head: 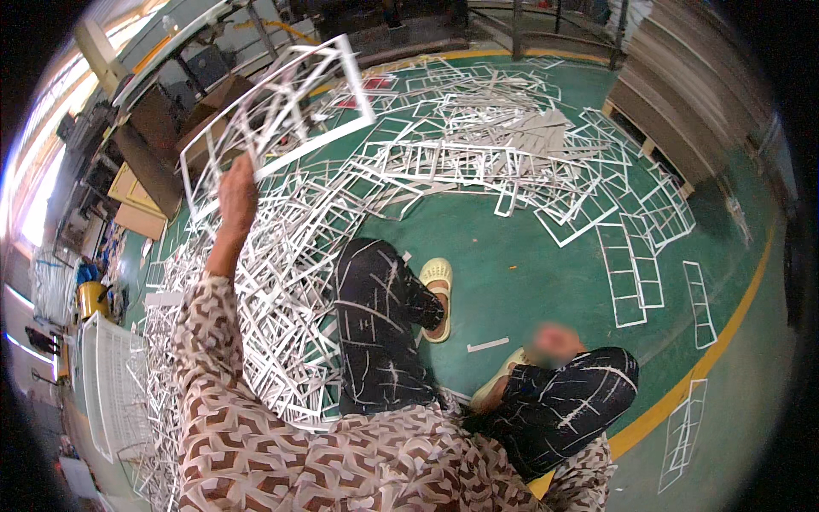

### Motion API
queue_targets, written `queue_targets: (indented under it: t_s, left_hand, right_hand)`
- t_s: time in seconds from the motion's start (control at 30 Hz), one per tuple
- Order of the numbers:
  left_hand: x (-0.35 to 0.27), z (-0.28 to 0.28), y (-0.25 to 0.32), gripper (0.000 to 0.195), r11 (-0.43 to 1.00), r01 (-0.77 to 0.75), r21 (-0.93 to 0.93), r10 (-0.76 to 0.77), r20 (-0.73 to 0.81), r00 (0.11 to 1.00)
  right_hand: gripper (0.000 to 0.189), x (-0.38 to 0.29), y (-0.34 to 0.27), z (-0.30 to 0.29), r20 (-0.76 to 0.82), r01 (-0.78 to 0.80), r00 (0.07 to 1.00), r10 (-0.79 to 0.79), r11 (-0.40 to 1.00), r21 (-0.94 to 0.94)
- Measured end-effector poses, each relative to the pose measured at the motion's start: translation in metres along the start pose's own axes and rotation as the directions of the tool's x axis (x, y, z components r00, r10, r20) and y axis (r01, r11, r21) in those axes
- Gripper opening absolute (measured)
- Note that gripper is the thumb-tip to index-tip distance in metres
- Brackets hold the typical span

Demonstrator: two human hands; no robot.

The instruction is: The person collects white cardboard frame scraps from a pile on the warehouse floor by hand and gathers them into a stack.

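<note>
My left hand [238,192] is raised on the left, gripping a white rectangular frame [356,80], apparently cut sheet waste such as cardboard. Thin strips cross inside the frame, which is motion-blurred and held up above the floor. Below that arm spreads a deep heap of white cut-out frames and strips [281,307]. My right hand [555,344] is by my right knee, low on the right. It is blurred, so its fingers and anything in them cannot be made out. A short white strip [487,345] lies on the floor between my feet.
More flat frames [448,168] and grey strips lie across the green floor [473,256] ahead. Ladder-like frames [624,272] rest at the right, near a yellow floor line [697,371]. A tall stack of brown sheets [691,96] stands behind. A white plastic crate [105,384] is far left.
</note>
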State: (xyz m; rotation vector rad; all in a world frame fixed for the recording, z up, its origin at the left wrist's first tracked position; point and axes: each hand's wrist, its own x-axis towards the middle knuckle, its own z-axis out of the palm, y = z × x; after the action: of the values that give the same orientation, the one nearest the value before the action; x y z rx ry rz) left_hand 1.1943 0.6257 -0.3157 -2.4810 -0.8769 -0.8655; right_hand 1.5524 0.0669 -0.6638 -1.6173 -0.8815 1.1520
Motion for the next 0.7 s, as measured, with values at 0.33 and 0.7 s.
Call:
queue_targets:
  t_s: [0.33, 0.7]
  left_hand:
    - [-0.197, 0.017, -0.079, 0.056, 0.928, 0.37, 0.037, -0.113, 0.976, 0.186]
    - [-0.141, -0.015, 0.071, 0.028, 0.702, 0.4, -0.59, -0.129, 0.447, 0.885]
  right_hand:
    - [0.045, 0.003, -0.031, 0.03, 0.005, -0.257, 0.966, 0.257, 0.964, 0.06]
    - [0.039, -0.014, -0.024, -0.001, -0.112, -0.365, 0.931, 0.349, 0.905, -0.218]
